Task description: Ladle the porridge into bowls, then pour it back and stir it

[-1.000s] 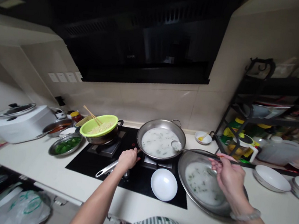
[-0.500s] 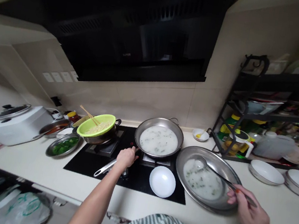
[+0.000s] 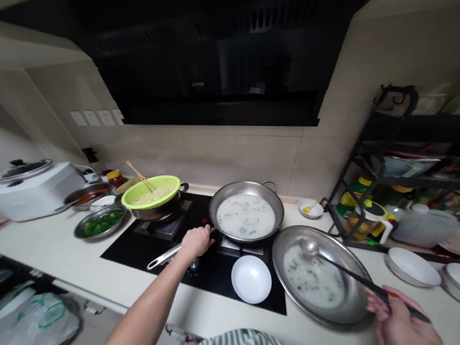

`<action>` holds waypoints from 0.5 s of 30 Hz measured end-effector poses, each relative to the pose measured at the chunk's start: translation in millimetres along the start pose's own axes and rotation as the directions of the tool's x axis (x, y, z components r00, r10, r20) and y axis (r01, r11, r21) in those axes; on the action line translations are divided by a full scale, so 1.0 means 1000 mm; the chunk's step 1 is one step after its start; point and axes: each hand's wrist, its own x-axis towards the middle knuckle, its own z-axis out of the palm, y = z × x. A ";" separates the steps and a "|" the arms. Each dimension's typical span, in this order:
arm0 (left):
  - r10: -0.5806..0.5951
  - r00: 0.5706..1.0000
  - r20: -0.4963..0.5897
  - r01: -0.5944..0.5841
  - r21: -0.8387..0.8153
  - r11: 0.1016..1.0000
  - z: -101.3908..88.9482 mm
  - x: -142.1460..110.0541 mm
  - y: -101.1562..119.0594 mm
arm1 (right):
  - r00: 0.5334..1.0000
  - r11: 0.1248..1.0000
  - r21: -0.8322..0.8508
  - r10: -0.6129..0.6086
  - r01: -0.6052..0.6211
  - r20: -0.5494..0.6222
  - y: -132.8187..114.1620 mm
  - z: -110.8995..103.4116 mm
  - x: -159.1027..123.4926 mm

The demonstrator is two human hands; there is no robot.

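My left hand (image 3: 197, 241) is wrapped round the long metal handle of a wok (image 3: 212, 204) on the right burner, its end showing below my wrist. White liquid (image 3: 246, 216) with dark green bits fills much of the wok. In my right hand (image 3: 402, 328) is a ladle (image 3: 344, 271) with a dark handle, slanting down to the left. Its bowl is over the far left part of a wide metal basin (image 3: 358, 253), at the edge of similar white liquid with green bits; whether it touches the liquid I cannot tell. A small white bowl (image 3: 251, 279) sits between wok and basin.
Left of the wok, a lime-green basin (image 3: 153, 196) with chopsticks (image 3: 139, 176) rests on a pot. Further left is a metal dish of green leaves (image 3: 102, 223). White bowls (image 3: 412, 265) and a black rack (image 3: 356, 156) stand right. A range hood (image 3: 228, 64) hangs above.
The ladle has been drawn up and back, its bowl now clearer of the liquid. My right hand has shifted right and slightly down. The left hand keeps its grip on the wok handle.
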 end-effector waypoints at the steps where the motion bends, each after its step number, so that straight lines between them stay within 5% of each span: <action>1: 0.001 1.000 0.000 -0.001 -0.002 1.000 0.000 0.000 0.000 | 1.000 0.998 0.065 0.015 -0.015 -0.001 -0.004 0.007 0.001; 8: 0.002 1.000 -0.003 -0.002 -0.001 1.000 0.001 0.001 0.000 | 0.960 0.988 0.152 -0.046 0.004 0.275 -0.018 0.075 -0.014; 15: -0.005 1.000 -0.019 0.005 -0.018 1.000 0.000 -0.001 0.001 | 0.751 0.973 -0.022 -0.162 0.229 0.640 0.006 0.132 -0.036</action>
